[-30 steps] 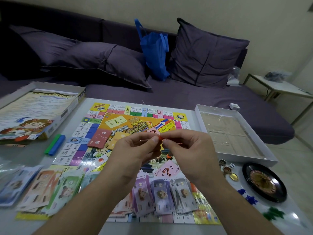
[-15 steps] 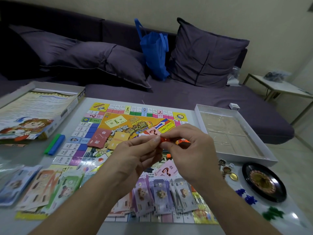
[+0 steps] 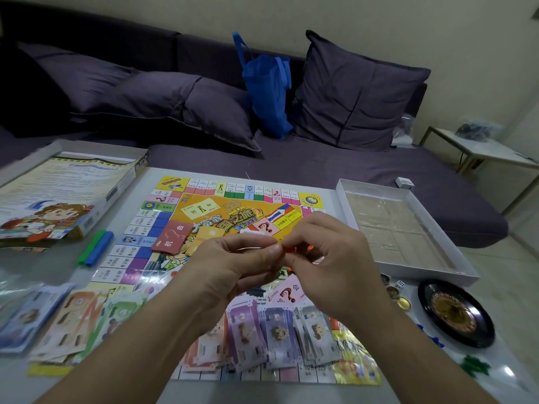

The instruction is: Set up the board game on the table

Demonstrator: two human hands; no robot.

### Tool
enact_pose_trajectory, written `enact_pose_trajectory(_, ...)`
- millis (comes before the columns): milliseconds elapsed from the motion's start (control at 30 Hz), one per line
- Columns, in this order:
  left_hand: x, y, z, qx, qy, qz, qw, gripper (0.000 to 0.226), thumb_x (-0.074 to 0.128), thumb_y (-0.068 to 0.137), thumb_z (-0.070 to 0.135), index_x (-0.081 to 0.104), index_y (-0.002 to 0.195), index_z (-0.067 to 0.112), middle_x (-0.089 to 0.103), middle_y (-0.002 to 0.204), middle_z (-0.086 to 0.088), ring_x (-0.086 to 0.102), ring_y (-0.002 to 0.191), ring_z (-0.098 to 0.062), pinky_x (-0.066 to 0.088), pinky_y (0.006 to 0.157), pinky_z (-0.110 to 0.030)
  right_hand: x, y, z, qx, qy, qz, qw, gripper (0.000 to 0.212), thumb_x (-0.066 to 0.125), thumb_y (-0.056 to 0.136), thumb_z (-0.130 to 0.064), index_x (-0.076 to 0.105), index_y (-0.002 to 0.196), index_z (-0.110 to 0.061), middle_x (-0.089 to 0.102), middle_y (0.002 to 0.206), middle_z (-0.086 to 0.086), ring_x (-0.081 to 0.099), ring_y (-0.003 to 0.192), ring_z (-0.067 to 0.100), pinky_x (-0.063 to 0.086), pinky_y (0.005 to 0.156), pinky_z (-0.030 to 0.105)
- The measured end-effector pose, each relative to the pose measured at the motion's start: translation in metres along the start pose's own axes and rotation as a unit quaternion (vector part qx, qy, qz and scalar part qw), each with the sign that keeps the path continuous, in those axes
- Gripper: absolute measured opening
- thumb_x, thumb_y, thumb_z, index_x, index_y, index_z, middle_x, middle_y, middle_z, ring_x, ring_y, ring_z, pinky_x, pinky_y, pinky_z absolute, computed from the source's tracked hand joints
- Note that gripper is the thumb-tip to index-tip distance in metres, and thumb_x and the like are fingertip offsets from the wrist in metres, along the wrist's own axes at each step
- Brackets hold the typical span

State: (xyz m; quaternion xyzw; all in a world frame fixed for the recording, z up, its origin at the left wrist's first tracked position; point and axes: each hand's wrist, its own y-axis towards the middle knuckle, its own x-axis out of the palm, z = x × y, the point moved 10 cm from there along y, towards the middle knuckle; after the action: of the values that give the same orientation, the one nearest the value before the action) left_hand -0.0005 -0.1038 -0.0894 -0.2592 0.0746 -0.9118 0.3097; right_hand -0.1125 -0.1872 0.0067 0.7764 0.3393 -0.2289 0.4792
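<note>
A colourful game board (image 3: 204, 205) lies flat on the white table (image 3: 43, 269). Above its middle, my left hand (image 3: 233, 266) and my right hand (image 3: 329, 258) meet, and both pinch a small orange game piece (image 3: 288, 249) between their fingertips. Much of the piece is hidden by my fingers. A red card stack (image 3: 172, 239) and an orange card stack (image 3: 208, 233) sit on the board. Purple and grey paper money (image 3: 277, 330) lies in a row on the board's near edge. More paper money (image 3: 73, 319) is spread at the near left.
The game box lid (image 3: 58, 193) lies at the far left, with green and blue sticks (image 3: 96, 250) beside it. An open white box tray (image 3: 408, 269) stands at the right. A black roulette wheel (image 3: 455, 313), a die (image 3: 400, 284) and gold coins (image 3: 404, 302) lie near it. A sofa stretches behind the table.
Both hands have stayed together over the board, shifting slightly. My fingers have turned the orange piece a little between them.
</note>
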Motion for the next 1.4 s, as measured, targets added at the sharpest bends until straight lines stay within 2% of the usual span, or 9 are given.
enact_pose_trajectory(200, -0.001, -0.002, 0.001, -0.019, 0.052, -0.021, 0.998, 0.023, 0.083, 0.066, 0.003, 0.081, 0.088, -0.002, 0.077, 0.099, -0.027, 0.078, 0.091, -0.035, 0.066, 0.074, -0.034, 0.004, -0.002, 0.004, -0.007, 0.029, -0.002, 1.000, 0.015, 0.086, 0.081, 0.001, 0.080, 0.087, -0.012, 0.064, 0.086, -0.007, 0.062, 0.076, 0.015, 0.052, 0.059, 0.033)
enact_pose_trajectory(267, -0.001, -0.003, 0.001, -0.021, 0.052, -0.022, 0.998, 0.022, 0.082, 0.068, 0.003, 0.081, 0.090, -0.003, 0.077, 0.099, -0.026, 0.078, 0.092, -0.036, 0.066, 0.075, -0.035, 0.005, -0.002, 0.005, 0.001, 0.039, -0.004, 0.999, 0.016, 0.086, 0.081, -0.001, 0.081, 0.090, -0.013, 0.065, 0.087, -0.008, 0.063, 0.078, 0.013, 0.054, 0.061, 0.033)
enact_pose_trajectory(433, -0.001, -0.003, 0.003, -0.006, 0.018, -0.006, 1.000, 0.025, 0.079, 0.070, 0.004, 0.080, 0.094, -0.004, 0.077, 0.101, -0.028, 0.078, 0.089, -0.036, 0.067, 0.074, -0.035, 0.006, -0.003, 0.023, 0.101, 0.134, 0.002, 0.986, 0.029, 0.086, 0.082, -0.002, 0.081, 0.103, -0.021, 0.071, 0.098, -0.015, 0.071, 0.095, 0.011, 0.063, 0.077, 0.029)
enact_pose_trajectory(600, -0.002, -0.003, 0.003, -0.001, 0.000, -0.007, 1.000, 0.028, 0.079, 0.072, 0.005, 0.080, 0.098, -0.004, 0.077, 0.102, -0.028, 0.078, 0.091, -0.036, 0.066, 0.074, -0.033, 0.007, -0.007, 0.031, 0.149, 0.176, 0.001, 0.973, 0.029, 0.083, 0.085, -0.001, 0.081, 0.104, -0.023, 0.077, 0.097, -0.013, 0.075, 0.094, 0.013, 0.064, 0.081, 0.034)
enact_pose_trajectory(867, -0.006, -0.001, 0.000, -0.004, 0.007, 0.011, 1.000, 0.032, 0.081, 0.066, 0.005, 0.078, 0.095, -0.007, 0.076, 0.098, -0.030, 0.078, 0.083, -0.035, 0.066, 0.071, -0.034, 0.005, -0.004, 0.017, 0.091, 0.128, -0.007, 0.988, 0.028, 0.081, 0.085, 0.002, 0.082, 0.102, -0.019, 0.077, 0.095, -0.013, 0.074, 0.093, 0.012, 0.062, 0.078, 0.028)
enact_pose_trajectory(1033, -0.007, -0.001, -0.001, 0.004, 0.038, 0.016, 0.999, 0.027, 0.082, 0.064, 0.004, 0.080, 0.089, -0.006, 0.076, 0.096, -0.031, 0.077, 0.078, -0.032, 0.064, 0.066, -0.030, 0.006, -0.005, 0.007, 0.045, 0.095, -0.002, 0.994, 0.027, 0.081, 0.083, 0.006, 0.082, 0.100, -0.015, 0.078, 0.093, -0.008, 0.074, 0.089, 0.008, 0.061, 0.079, 0.022)
enact_pose_trajectory(1133, -0.006, -0.002, -0.002, -0.004, 0.043, 0.001, 0.999, 0.026, 0.081, 0.066, 0.001, 0.080, 0.091, -0.007, 0.077, 0.096, -0.028, 0.078, 0.082, -0.032, 0.065, 0.070, -0.031, 0.007, -0.008, 0.013, 0.078, 0.115, 0.009, 0.990, 0.029, 0.082, 0.082, 0.007, 0.083, 0.100, -0.015, 0.078, 0.092, -0.009, 0.074, 0.087, 0.005, 0.060, 0.078, 0.018)
enact_pose_trajectory(1300, -0.003, -0.003, -0.006, -0.026, 0.029, -0.013, 0.999, 0.033, 0.078, 0.069, 0.001, 0.077, 0.101, -0.008, 0.076, 0.102, -0.030, 0.077, 0.088, -0.035, 0.066, 0.078, -0.037, 0.014, -0.007, 0.011, 0.090, 0.112, -0.033, 0.989, 0.033, 0.083, 0.085, -0.001, 0.082, 0.109, -0.022, 0.077, 0.099, -0.012, 0.072, 0.093, 0.008, 0.062, 0.077, 0.028)
enact_pose_trajectory(1400, 0.003, -0.001, -0.010, -0.027, -0.011, -0.007, 1.000, 0.023, 0.071, 0.084, -0.003, 0.077, 0.107, -0.005, 0.077, 0.095, -0.024, 0.076, 0.082, -0.029, 0.066, 0.072, -0.032, 0.010, -0.004, 0.034, 0.158, 0.128, -0.059, 0.977, 0.038, 0.081, 0.089, -0.009, 0.078, 0.118, -0.033, 0.075, 0.101, -0.014, 0.072, 0.089, 0.009, 0.062, 0.074, 0.025)
